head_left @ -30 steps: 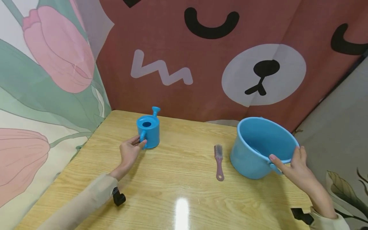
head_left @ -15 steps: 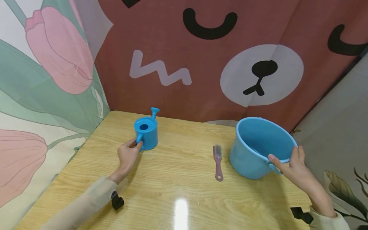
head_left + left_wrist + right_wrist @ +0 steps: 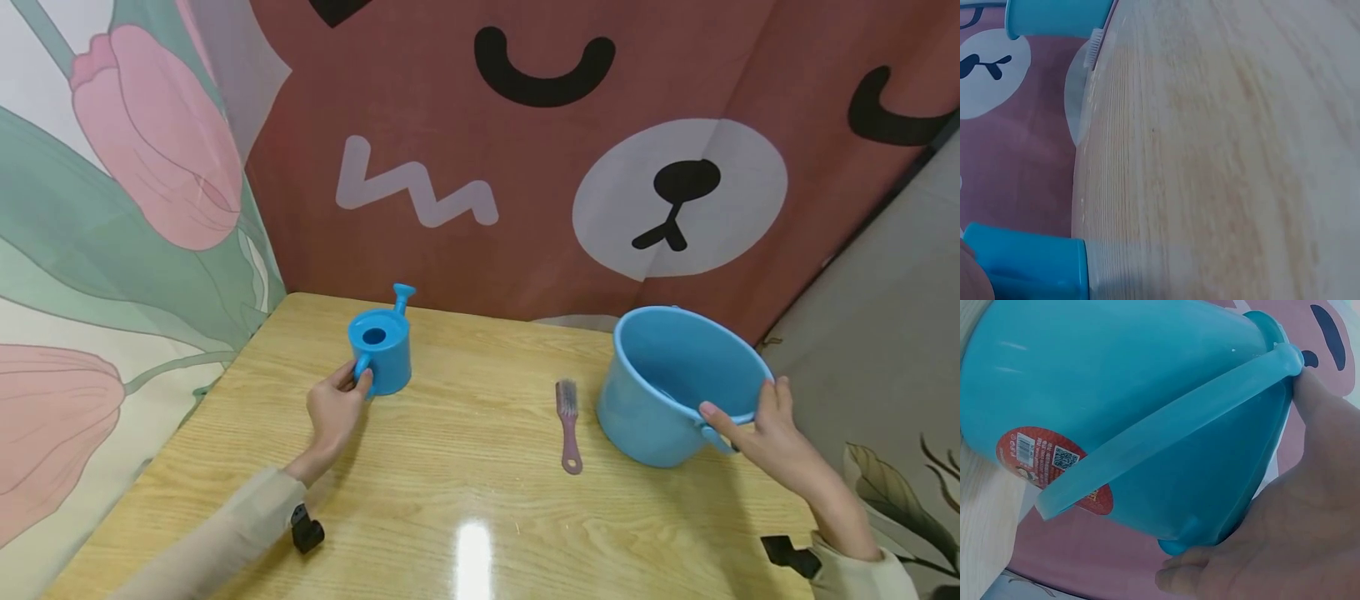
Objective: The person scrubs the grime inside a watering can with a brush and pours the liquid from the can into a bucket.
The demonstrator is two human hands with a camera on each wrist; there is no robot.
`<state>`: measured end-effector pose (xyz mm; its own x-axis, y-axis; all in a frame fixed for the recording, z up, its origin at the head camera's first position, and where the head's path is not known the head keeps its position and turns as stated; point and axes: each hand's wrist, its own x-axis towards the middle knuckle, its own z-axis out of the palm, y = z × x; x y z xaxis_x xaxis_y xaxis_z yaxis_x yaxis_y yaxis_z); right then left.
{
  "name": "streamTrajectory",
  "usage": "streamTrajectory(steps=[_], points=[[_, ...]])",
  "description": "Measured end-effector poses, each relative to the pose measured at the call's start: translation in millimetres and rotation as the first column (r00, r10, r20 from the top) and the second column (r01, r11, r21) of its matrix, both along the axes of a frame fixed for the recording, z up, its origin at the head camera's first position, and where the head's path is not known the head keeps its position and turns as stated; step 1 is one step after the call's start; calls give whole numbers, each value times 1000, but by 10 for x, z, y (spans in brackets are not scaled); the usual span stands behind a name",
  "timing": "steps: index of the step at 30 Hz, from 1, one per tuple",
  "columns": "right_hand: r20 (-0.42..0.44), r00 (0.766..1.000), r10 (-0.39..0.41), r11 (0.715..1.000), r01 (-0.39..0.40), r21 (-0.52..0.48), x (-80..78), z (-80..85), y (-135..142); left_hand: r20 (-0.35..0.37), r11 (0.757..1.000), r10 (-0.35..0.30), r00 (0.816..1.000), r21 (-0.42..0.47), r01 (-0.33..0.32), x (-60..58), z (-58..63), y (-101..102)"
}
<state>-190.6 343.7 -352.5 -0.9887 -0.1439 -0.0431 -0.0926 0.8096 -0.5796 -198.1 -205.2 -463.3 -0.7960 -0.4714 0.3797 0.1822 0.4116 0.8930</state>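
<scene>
My left hand pinches the handle of a small blue watering can, which stands at the table's back left with its spout toward the wall. In the left wrist view, part of the can shows at the lower left. On the right, a light blue bucket stands upright, and my right hand grips its rim, thumb toward the near side. The right wrist view shows the bucket's handle hanging down and a red label on its wall.
A mauve brush with pale bristles lies on the wooden table, left of the bucket. Behind the table hangs a brown cloth with a bear print. A flower-print cloth hangs at the left, a grey one at the right.
The whole view has shifted a little. The watering can has moved very slightly left with my left hand; my right hand stays on the bucket's rim.
</scene>
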Motion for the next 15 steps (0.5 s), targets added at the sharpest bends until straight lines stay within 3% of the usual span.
streamTrajectory(steps=[6, 10, 15], points=[[-83, 996, 12, 1000, -14, -21, 0, -14, -4, 1, 1000, 16, 1000, 15, -16, 15, -4, -9], [-165, 986, 14, 1000, -10, 29, 18, -27, -23, -15, 999, 20, 1000, 30, -20, 17, -11, -19], [-295, 955, 41, 998, -24, 60, 43, -23, -73, -36, 999, 33, 999, 18, -32, -3, -26, -42]])
